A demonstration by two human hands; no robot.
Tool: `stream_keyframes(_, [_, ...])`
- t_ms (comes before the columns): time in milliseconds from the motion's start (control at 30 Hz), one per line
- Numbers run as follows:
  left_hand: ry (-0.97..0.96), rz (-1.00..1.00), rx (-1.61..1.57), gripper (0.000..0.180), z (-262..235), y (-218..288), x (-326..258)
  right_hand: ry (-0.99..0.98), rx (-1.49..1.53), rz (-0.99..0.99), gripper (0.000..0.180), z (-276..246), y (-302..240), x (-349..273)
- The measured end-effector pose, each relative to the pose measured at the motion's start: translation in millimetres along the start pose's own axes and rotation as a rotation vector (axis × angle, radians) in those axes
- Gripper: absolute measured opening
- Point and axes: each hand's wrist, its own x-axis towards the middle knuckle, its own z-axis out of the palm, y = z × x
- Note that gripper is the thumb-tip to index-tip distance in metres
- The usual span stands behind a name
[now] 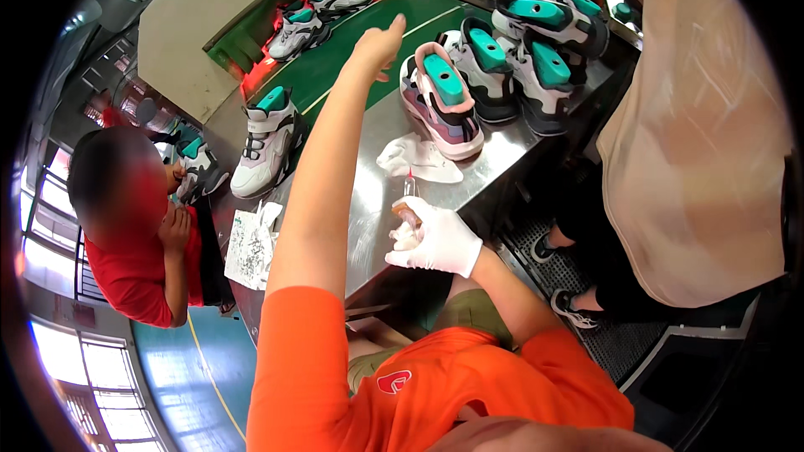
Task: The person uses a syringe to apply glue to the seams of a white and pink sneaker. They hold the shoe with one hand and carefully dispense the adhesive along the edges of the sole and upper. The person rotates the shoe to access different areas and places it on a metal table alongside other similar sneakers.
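Note:
My left hand (378, 48) is bare and reaches out over the green belt, fingers stretched, holding nothing. My right hand (442, 239) wears a white glove and is closed around a small brown, clear-necked tool (408, 211) with a red tip. Some crumpled white material (405, 238) is bunched by its fingers. Just beyond lies a white cloth (419, 159) on the metal table. A pink-and-white sneaker (441, 105) with a teal insert stands past the cloth. To the left of my arm stands a white-and-grey sneaker (266, 146), also with a teal insert.
Several sneakers (536, 75) crowd the table's right side. Two more sneakers (299, 33) sit across the green belt (352, 75). Marked white paper (249, 247) lies at the metal table's (373, 226) left edge. A person in red (134, 243) handles a shoe; another person (695, 134) stands close at right.

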Motion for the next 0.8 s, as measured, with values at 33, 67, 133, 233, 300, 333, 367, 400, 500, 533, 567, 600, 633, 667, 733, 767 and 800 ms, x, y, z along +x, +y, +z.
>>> stream_keyframes(33, [0.023, -0.023, 0.133, 0.092, -7, -18, 21, -0.024, 0.088, 0.014, 0.064, 4, 2, 2])
stream_keyframes(67, [0.024, -0.103, 0.106, 0.093, -2, -29, 32, -0.013, 0.054, 0.022, 0.061, 3, -1, 1])
stream_keyframes(133, [-0.012, -0.265, 0.030, 0.095, 14, -48, 54, -0.024, 0.133, -0.013, 0.064, 4, 7, -1])
stream_keyframes(233, [-0.132, -0.193, -0.177, 0.089, 50, -69, 72, -0.012, 0.004, -0.034, 0.067, -5, 5, -4])
stream_keyframes(300, [-0.047, -0.168, -0.218, 0.077, 59, -70, 71, 0.002, -0.135, -0.100, 0.069, -7, 8, -3])
stream_keyframes(333, [-0.012, -0.138, -0.262, 0.072, 62, -71, 72, 0.008, -0.139, -0.111, 0.066, -8, 9, -2])
stream_keyframes(367, [0.021, -0.107, -0.305, 0.067, 64, -72, 72, 0.013, -0.141, -0.123, 0.063, -7, 10, -2])
stream_keyframes(400, [0.038, -0.083, -0.431, 0.069, 62, -75, 71, 0.014, -0.142, -0.134, 0.061, -5, 12, -2])
stream_keyframes(500, [0.161, 0.036, -0.634, 0.050, 35, -60, 54, -0.010, -0.014, -0.085, 0.062, 1, 11, -2])
stream_keyframes(533, [0.224, 0.104, -0.455, 0.051, 19, -46, 46, 0.021, -0.154, -0.144, 0.062, -2, 2, -3])
stream_keyframes(567, [0.250, 0.335, -0.459, 0.049, 2, -30, 31, -0.013, 0.002, -0.099, 0.059, 0, 20, 0])
stream_keyframes(600, [0.298, 0.488, -0.341, 0.048, -14, -4, -3, -0.003, 0.000, -0.103, 0.059, -1, 28, 2])
stream_keyframes(633, [0.439, 0.622, -0.247, 0.048, -28, 14, -27, -0.004, 0.000, -0.114, 0.059, 0, 31, 5])
stream_keyframes(667, [0.591, 0.809, -0.090, 0.052, -42, 23, -43, -0.019, 0.084, -0.129, 0.060, 4, 38, 9])
stream_keyframes(733, [0.679, 0.973, 0.081, 0.038, -55, 36, -107, 0.002, -0.087, -0.054, 0.062, 3, 11, 5])
stream_keyframes(767, [0.696, 0.974, 0.063, 0.030, -58, 37, -128, 0.027, -0.193, -0.086, 0.063, 3, 15, 6])
stream_keyframes(800, [0.767, 1.094, 0.138, 0.033, -69, 38, -144, 0.012, -0.172, -0.024, 0.063, 3, 0, 5])
